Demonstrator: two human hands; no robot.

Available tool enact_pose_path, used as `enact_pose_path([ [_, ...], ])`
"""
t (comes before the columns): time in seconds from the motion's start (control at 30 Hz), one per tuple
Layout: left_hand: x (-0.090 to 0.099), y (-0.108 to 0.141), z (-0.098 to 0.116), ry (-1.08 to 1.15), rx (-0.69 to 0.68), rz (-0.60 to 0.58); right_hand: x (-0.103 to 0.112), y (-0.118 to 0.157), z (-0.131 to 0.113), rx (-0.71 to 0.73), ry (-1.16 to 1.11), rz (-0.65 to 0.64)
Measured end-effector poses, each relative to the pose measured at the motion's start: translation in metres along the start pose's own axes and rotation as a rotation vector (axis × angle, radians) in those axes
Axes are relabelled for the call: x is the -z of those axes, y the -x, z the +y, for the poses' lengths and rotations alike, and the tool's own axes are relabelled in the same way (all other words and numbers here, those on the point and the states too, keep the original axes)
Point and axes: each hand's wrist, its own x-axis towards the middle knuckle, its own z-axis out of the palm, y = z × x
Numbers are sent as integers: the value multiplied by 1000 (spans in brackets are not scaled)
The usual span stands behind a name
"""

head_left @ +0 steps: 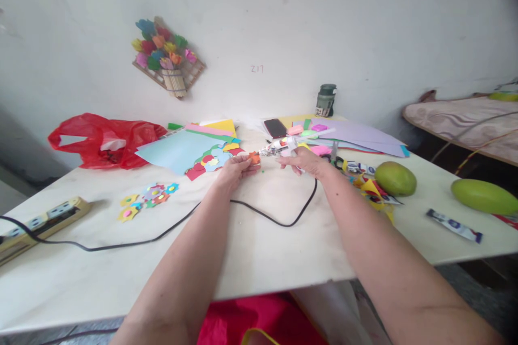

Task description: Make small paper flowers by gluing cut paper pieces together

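Pinched in the fingers of my left hand is a small orange paper flower. My right hand is wrapped round a white hot glue gun, whose nozzle end points left toward the flower. Whether the nozzle touches the paper I cannot tell. From the gun a black cord loops over the table and runs left. Beyond my left hand lie cut paper shapes in several colours. Finished-looking layered paper flowers sit in a small group to the left.
A power strip lies at the left edge near a red plastic bag. Coloured paper sheets, a phone and a green bottle are at the back. Two green mangoes, scraps and a tube lie right.
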Motion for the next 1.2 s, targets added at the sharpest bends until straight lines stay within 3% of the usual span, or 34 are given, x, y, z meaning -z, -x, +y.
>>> enact_pose_path([
  [1.2, -8, 7, 7, 1, 17, 24, -2, 3, -6, -62, 227, 16],
])
